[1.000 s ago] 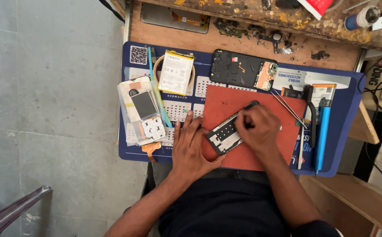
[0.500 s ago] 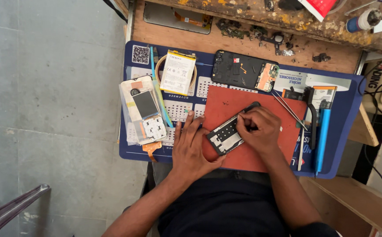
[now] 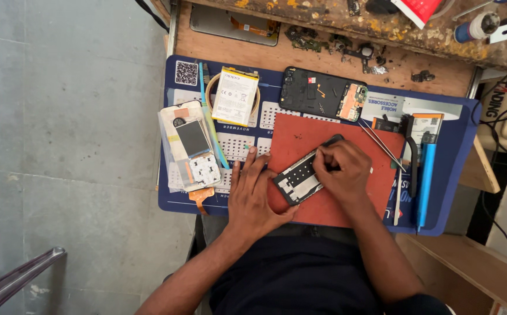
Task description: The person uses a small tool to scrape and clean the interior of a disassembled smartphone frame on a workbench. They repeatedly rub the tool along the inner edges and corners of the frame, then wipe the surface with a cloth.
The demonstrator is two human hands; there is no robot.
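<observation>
An opened phone frame (image 3: 302, 176) lies tilted on a red mat (image 3: 300, 137) on the blue work mat (image 3: 451, 116). My left hand (image 3: 255, 195) lies flat on the mats with spread fingers, its thumb against the frame's lower left end. My right hand (image 3: 344, 170) is curled over the frame's right half, fingertips pinched on it; whether it holds a small tool is hidden.
A second black opened phone (image 3: 322, 93) and a white battery (image 3: 235, 96) lie behind. A bagged screen part (image 3: 193, 149) lies left. Tweezers (image 3: 383, 146), a black tool (image 3: 409, 154) and a blue tool (image 3: 425, 175) lie right. The cluttered wooden bench (image 3: 335, 55) is beyond.
Both hands stay on the phone frame; my right hand has shifted slightly over its right end. The frame has not visibly moved.
</observation>
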